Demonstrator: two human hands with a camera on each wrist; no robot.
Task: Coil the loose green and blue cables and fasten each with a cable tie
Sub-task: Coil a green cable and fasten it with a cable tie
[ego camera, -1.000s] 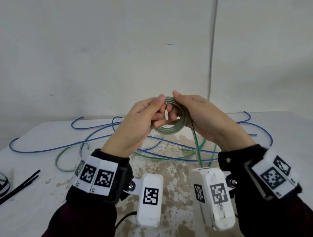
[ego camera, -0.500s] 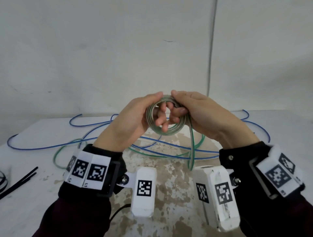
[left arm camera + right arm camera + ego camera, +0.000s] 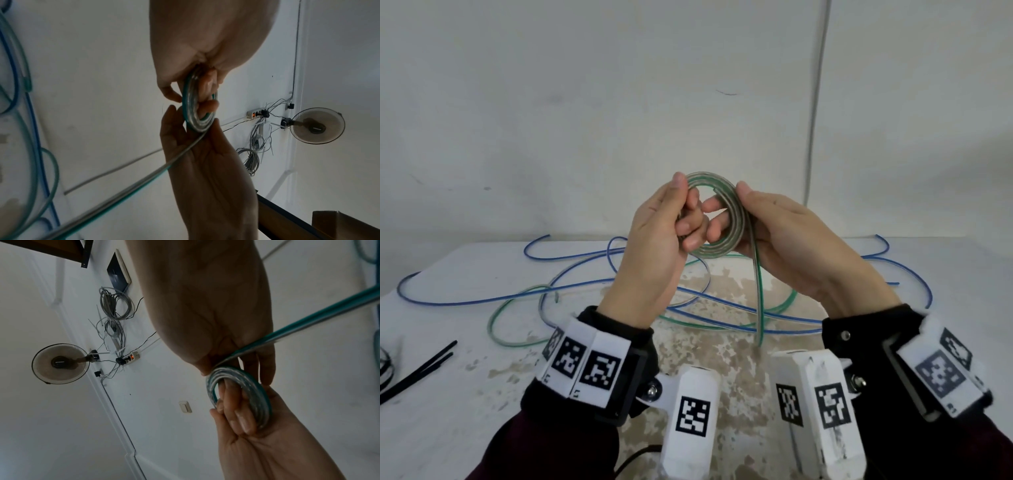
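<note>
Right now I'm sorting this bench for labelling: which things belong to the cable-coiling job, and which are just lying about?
Part of the job:
- green cable, its coil held by left hand and right hand
- blue cable, loose on the table
- black cable ties

Just lying about:
- wall fan
- power strip
- grey cable bundle

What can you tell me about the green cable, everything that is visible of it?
The green cable looks like clear flexible plastic with a green stripe. Part of it is wound into a small flat coil of several turns, held in the air between the left hand and the right hand, whose fingers pass through its centre. From the coil's right side a loose strand hangs down to the white table, where the rest lies in wide loops, crossing the blue cable. No tie is on it.
</note>
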